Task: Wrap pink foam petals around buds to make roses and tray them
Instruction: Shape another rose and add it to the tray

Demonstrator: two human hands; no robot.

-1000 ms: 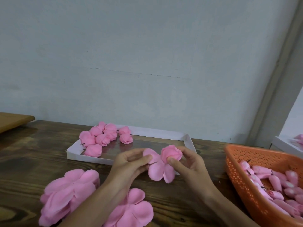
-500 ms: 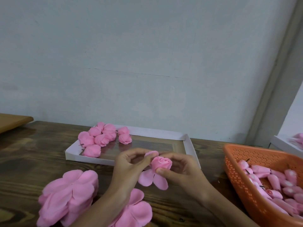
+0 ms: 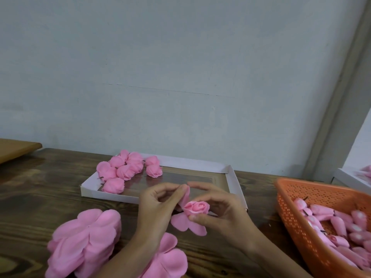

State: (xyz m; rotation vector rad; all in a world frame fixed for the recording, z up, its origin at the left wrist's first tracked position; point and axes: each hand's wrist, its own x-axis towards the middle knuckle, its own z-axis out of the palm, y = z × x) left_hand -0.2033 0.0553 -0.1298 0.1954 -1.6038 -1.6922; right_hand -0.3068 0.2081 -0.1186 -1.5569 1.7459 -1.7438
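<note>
Dark wooden table against a pale wall; the work is held just above it, in front of the tray's near rim.

Item in hand: a half-made rose, its bud turned toward the camera; the right hand grips it low down between thumb and curled fingers. The left hand pinches one petal near its tip and holds it upright against the bud's left side; two more petals hang loose beneath.

Change noted: a second ago the petal piece was spread open to the bud's left, both held higher, in front of the tray; since then the bud has been brought to the middle of the piece, the work lowered and the first petal raised. Judgement: wrapping has begun but is not complete; the hanging petals need folding up before traying.

White shallow tray lies just behind the hands; a cluster of finished roses sits in its far left corner. Petal stack lies at near left; a second one shows under the left forearm. Orange basket at right holds many buds.
</note>
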